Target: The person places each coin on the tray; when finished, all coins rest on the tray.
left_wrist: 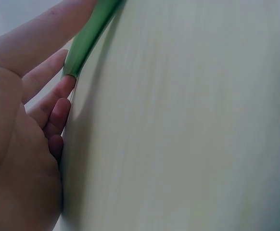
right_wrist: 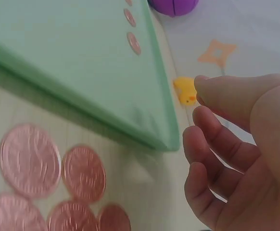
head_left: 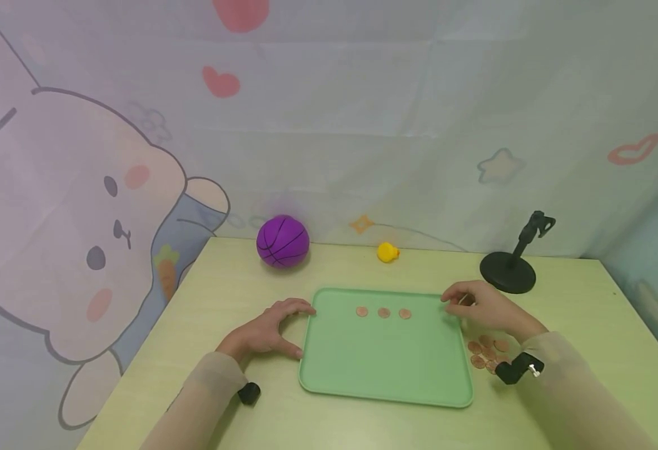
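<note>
Touching tray rim: left hand [head_left: 269, 328], thumb and index finger at the near-left stretch and far-left part of the left edge; fingers extended and spread, no grasp closed.
Right hand: [head_left: 482, 304] at the tray's far right corner; released, fingers loosely bent, thumb apart from fingertips in the right wrist view.
Tray: green tray [head_left: 385, 369], flat on the pale table [head_left: 250, 419], between both hands.
Coins on tray: row of three copper coins [head_left: 383, 312], spaced apart, toward the far edge.
Loose coins: cluster of copper coins [head_left: 478, 361] on the table, just right of the tray, partly hidden by the wrist mount [head_left: 511, 370].
Behind tray: purple ball [head_left: 283, 242] left, yellow duck [head_left: 387, 252] mid, black stand [head_left: 507, 272] right.
</note>
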`<state>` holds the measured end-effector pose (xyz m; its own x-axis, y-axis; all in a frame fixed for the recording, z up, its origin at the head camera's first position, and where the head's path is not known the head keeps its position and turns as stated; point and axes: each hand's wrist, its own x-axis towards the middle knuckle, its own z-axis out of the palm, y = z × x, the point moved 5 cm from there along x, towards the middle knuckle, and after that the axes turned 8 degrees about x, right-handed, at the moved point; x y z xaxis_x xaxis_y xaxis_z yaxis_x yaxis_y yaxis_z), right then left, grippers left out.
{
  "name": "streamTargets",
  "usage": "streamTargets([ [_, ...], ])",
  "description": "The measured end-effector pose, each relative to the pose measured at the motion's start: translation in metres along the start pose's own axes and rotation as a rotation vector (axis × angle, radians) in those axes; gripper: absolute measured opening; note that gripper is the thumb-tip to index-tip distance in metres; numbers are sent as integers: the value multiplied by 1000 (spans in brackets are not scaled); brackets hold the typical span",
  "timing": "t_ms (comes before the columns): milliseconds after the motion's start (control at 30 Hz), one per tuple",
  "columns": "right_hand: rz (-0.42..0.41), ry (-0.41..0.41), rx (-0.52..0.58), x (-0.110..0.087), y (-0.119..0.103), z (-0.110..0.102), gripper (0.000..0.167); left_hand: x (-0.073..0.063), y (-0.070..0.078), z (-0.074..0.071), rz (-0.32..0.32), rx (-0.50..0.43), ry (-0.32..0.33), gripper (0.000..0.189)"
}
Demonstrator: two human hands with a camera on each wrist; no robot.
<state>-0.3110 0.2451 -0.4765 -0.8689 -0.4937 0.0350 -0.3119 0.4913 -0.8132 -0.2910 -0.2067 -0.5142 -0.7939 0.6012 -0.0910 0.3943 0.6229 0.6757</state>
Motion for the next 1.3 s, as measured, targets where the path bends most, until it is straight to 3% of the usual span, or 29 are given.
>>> streamTargets([
  [233,-15,9,-33,-15,9,-10,20,0,-1,0,8,0,3,84],
  [433,38,17,-91,-27,22,-17,12,0,-1,0,4,-14,2,83],
  [600,69,-22,-34,-38,29,-20,12,0,0,0,-2,-14,2,83],
  [867,14,-160,79,-51,39,-19,11,0,-2,0,1,-10,5,83],
  [1300,-60,-197,90,-58,39,-21,15,0,0,0,12,-13,3,83],
])
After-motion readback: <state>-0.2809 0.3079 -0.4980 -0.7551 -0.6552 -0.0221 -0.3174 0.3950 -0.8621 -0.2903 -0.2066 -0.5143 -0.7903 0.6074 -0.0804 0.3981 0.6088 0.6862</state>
